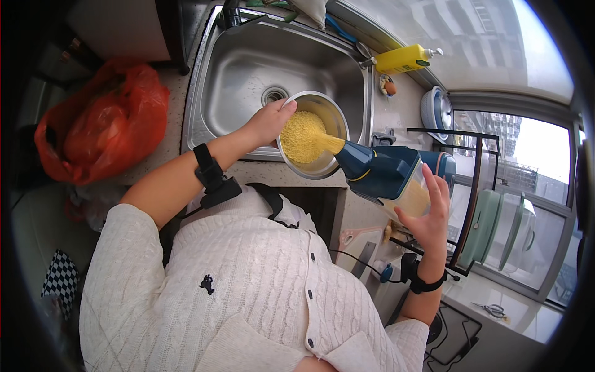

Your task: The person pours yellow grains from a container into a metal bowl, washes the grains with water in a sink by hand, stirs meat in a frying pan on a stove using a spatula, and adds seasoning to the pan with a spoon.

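Observation:
My left hand (272, 122) grips the rim of a round metal pot (342, 122) at the sink's near edge, thumb over the rim. Inside lies a heap of yellow grain (300, 137), which looks like millet. A clear storage container with a dark blue spouted lid (383, 169) is tipped over the pot, and grain streams from its spout. My right hand (430, 209) holds the container by its clear body, fingers spread around it. More grain shows through the clear wall.
Beyond the pot is a stainless steel sink (241, 60) with a dark faucet (231, 16). A red plastic bag (104, 125) sits left. Rightward are a yellow pump bottle (402, 59), a small bowl with an egg (388, 87), a black rack (473, 200), a cutting board (355, 244) with a knife (365, 260), and scissors (493, 310).

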A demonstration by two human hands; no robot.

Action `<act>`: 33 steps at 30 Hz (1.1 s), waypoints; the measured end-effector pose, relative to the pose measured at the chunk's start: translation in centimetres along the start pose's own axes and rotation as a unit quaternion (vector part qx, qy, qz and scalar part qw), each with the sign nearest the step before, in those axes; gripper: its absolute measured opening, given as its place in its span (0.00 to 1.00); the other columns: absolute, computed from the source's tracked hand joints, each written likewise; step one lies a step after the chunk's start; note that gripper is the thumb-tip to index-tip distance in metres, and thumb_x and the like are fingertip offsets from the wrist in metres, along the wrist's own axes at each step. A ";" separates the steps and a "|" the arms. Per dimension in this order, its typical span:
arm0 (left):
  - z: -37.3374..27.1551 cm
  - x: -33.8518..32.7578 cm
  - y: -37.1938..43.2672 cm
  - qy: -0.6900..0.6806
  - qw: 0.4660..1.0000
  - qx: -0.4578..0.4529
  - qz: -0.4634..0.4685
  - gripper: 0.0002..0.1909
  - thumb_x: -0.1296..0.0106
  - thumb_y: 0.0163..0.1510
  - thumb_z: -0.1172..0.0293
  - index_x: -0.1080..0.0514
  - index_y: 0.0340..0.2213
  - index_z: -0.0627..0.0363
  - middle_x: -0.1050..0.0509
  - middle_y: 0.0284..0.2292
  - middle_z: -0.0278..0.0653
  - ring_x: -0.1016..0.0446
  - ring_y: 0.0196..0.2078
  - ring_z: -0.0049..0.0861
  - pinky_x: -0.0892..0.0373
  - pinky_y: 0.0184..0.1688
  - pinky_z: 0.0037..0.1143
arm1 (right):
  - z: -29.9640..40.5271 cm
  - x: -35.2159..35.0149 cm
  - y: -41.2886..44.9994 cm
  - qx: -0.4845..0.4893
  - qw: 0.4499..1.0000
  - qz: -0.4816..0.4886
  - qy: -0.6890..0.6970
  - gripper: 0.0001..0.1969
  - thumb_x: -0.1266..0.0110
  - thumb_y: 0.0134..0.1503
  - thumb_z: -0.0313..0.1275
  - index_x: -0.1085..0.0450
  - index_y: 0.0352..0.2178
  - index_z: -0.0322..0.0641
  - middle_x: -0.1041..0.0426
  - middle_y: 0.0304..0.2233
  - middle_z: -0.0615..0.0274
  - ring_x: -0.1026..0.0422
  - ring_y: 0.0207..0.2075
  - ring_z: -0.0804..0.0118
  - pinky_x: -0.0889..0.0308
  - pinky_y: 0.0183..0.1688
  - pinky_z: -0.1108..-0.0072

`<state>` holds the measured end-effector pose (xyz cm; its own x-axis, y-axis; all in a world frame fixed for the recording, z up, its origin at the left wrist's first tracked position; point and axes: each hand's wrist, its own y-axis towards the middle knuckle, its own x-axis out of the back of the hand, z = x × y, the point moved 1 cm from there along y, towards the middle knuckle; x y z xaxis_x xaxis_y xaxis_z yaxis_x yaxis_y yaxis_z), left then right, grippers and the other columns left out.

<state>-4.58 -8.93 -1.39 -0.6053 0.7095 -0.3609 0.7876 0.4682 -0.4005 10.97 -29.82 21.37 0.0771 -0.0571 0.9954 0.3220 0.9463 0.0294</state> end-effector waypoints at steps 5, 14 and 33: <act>0.1 -0.2 0.1 0.031 0.999 -0.010 0.014 0.21 0.69 0.57 0.56 0.38 0.42 0.61 0.31 0.31 0.35 0.34 0.32 0.16 0.36 0.35 0.18 | -0.2 0.2 -0.4 0.001 1.000 0.010 -0.023 0.41 0.39 0.24 0.25 0.41 0.48 0.43 0.37 0.37 0.56 0.37 0.39 0.58 0.41 0.43 0.73; -1.6 -1.1 -1.5 0.003 0.999 0.041 0.014 0.22 0.69 0.56 0.56 0.39 0.43 0.60 0.31 0.32 0.35 0.33 0.30 0.16 0.34 0.29 0.17 | 0.3 0.5 -1.1 -0.007 1.000 0.001 -0.010 0.41 0.39 0.24 0.25 0.41 0.48 0.41 0.37 0.38 0.55 0.37 0.41 0.58 0.41 0.44 0.73; 0.2 -2.3 0.1 0.046 0.998 0.042 0.019 0.22 0.70 0.57 0.56 0.39 0.44 0.62 0.31 0.34 0.36 0.33 0.34 0.17 0.35 0.33 0.19 | -1.7 0.1 -2.9 -0.019 0.999 -0.026 0.042 0.42 0.37 0.22 0.25 0.40 0.47 0.44 0.37 0.35 0.57 0.37 0.37 0.59 0.41 0.41 0.73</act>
<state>-3.14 -10.61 -0.78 -0.5585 0.7729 -0.3010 0.7954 0.3961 -0.4587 11.70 -33.10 21.25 0.1386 -0.1343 0.9812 0.3635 0.9285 0.0758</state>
